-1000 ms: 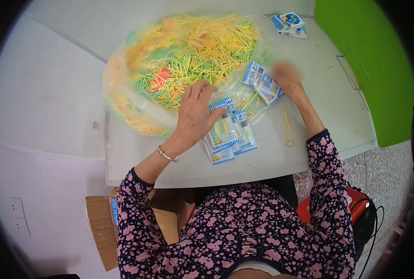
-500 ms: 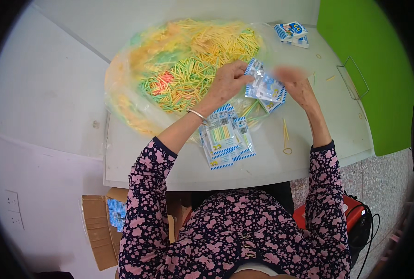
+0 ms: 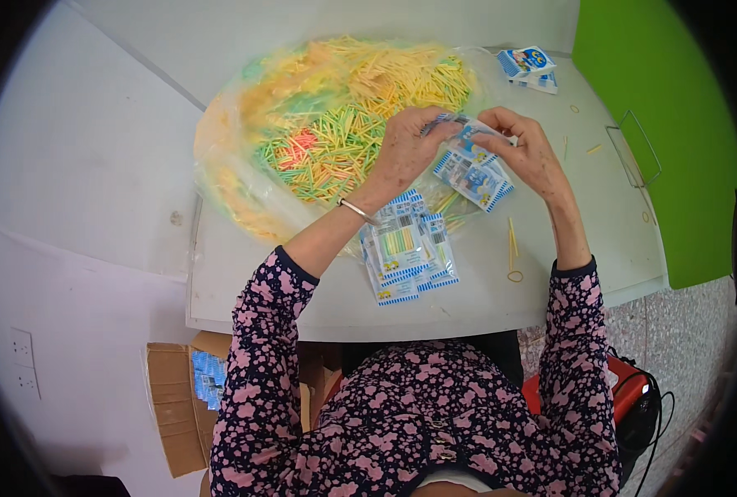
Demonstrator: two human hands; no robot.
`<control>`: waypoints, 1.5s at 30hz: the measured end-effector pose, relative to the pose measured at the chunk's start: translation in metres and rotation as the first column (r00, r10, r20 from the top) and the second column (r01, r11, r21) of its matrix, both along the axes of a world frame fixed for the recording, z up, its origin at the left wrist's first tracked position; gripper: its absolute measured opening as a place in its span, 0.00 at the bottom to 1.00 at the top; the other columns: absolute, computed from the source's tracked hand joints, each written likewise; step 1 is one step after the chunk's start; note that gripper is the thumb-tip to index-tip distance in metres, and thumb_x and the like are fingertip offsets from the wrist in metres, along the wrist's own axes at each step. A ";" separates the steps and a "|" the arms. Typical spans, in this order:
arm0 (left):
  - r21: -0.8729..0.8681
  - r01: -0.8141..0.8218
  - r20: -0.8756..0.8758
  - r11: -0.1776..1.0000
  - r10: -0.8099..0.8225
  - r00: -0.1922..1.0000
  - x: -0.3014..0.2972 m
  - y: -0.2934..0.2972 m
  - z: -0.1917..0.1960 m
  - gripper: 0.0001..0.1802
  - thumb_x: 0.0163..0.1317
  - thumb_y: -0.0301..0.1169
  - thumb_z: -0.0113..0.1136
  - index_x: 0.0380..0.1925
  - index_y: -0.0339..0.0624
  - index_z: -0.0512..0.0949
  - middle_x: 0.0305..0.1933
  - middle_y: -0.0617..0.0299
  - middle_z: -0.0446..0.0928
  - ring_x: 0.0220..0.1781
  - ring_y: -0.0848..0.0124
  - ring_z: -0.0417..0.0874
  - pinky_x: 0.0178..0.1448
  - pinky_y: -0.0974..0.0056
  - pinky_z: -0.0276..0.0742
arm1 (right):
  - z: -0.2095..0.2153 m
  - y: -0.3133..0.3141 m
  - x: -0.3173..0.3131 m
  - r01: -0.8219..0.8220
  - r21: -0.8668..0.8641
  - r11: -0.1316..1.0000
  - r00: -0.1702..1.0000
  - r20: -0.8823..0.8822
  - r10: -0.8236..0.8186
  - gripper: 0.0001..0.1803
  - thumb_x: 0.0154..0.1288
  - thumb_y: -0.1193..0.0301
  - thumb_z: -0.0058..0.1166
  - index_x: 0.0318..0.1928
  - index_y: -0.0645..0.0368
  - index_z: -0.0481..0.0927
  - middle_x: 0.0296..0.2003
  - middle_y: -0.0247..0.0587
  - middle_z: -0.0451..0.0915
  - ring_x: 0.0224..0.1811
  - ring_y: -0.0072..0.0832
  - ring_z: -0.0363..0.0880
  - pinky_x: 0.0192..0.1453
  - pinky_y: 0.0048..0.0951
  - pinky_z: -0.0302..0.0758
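Observation:
Both hands meet at one small blue-and-white plastic packet (image 3: 473, 142) over the table's far middle. My left hand (image 3: 405, 149) pinches its left edge, and my right hand (image 3: 524, 151) grips its upper right side with thumb and fingers. Just below lie more blue-and-white packets (image 3: 473, 180), partly overlapping, with a few thin sticks beside them. Nearer me is a pile of filled packets (image 3: 400, 242); pale green and yellow sticks show through the top one. Left of my hands, a large clear plastic bag (image 3: 219, 178) spreads open, full of thin yellow, green, orange and pink sticks (image 3: 335, 141).
Two small packs (image 3: 527, 62) lie at the table's far right. Loose sticks (image 3: 512, 238) and rubber bands (image 3: 515, 277) are scattered on the white table (image 3: 302, 319). A wire handle (image 3: 633, 149) is by the green panel (image 3: 658, 124). Below left stands a cardboard box (image 3: 172, 406) with blue packets.
My right hand, blurred before, has come in to the packet and now grips its upper right side. The packet has risen a little between my hands. The view has shifted slightly.

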State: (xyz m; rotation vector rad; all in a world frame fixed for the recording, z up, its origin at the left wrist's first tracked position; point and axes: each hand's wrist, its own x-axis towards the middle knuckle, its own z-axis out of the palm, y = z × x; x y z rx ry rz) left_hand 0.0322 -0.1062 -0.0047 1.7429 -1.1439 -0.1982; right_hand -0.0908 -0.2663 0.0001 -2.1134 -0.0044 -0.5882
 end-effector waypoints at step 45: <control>0.544 -0.272 0.835 0.794 -0.544 0.080 0.177 0.076 -0.029 0.17 0.53 0.27 0.52 0.46 0.42 0.71 0.63 0.56 0.61 0.67 0.58 0.57 0.67 0.47 0.55 | -0.038 0.006 0.013 -0.016 0.563 0.826 0.996 -0.067 0.065 0.10 0.63 0.68 0.54 0.35 0.63 0.80 0.25 0.26 0.77 0.24 0.09 0.69 0.29 0.14 0.65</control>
